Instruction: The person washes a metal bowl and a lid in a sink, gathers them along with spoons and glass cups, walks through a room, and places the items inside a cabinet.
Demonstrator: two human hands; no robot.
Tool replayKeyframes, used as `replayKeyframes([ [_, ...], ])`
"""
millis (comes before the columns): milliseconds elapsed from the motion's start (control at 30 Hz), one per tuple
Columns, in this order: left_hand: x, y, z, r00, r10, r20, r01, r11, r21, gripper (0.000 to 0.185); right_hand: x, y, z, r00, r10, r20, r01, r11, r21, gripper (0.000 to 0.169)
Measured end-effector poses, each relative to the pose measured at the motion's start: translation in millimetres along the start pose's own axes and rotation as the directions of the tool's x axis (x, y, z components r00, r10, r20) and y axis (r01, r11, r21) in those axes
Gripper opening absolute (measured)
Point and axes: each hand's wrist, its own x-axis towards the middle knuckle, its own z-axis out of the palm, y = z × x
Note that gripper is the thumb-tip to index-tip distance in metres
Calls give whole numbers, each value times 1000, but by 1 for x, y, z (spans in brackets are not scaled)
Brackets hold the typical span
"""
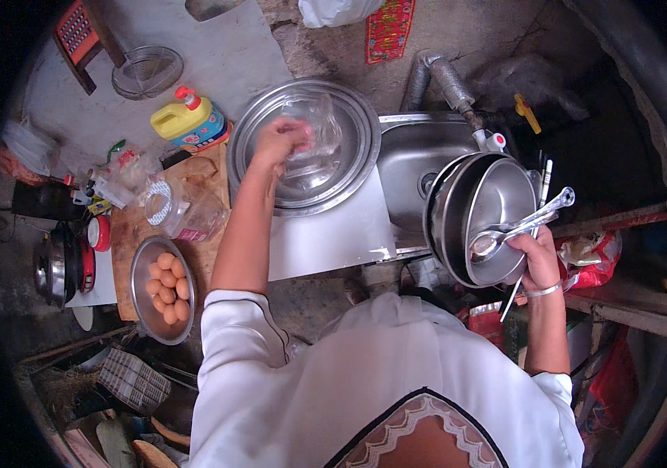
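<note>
Above a round stack of wide metal basins (pixel 240 158), my left hand (pixel 283 140) has its fingers closed on a clear plastic item (pixel 327 126). Motion blurs the hand, and the item's exact kind is unclear. My right hand (pixel 535 257) grips the near side of nested stainless steel bowls (pixel 506 193), tilted at the right of the steel sink (pixel 412 152). Metal spoons (pixel 523 225) lie across the top bowl, under my right thumb. Thin sticks that look like chopsticks (pixel 545 181) pass along the bowls' right side, partly hidden by this hand.
Left of the basins stand a yellow detergent jug (pixel 184 120) and a clear plastic jar (pixel 202 207) lying on a wooden board (pixel 126 240). A metal bowl (pixel 134 292) of several brown eggs (pixel 168 278) sits at the board's near edge. A tap (pixel 485 140) overhangs the sink.
</note>
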Motion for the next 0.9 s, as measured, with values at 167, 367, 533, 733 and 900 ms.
replayKeyframes([
  [167, -11, 9, 9, 861, 480, 170, 0, 334, -943, 40, -3, 0, 0, 999, -27, -45, 29, 999, 40, 23],
  [367, -5, -11, 21, 846, 531, 51, 36, 38, -999, 41, -10, 0, 2, 997, -20, -73, 20, 1000, 2, 19],
  [533, -12, -34, 1, 918, 394, 48, -8, 139, -990, 39, -11, 6, 11, 998, 27, -58, -30, 998, -55, 25],
  [733, -104, -22, -16, 945, 324, -54, -209, 466, -860, 32, 2, 7, 16, 994, 40, 101, -28, 992, -121, 31],
  [900, -254, -41, -29, 909, 178, -377, -380, 724, -576, 31, 24, 7, 51, 946, 98, 310, -41, 982, -186, 31],
])
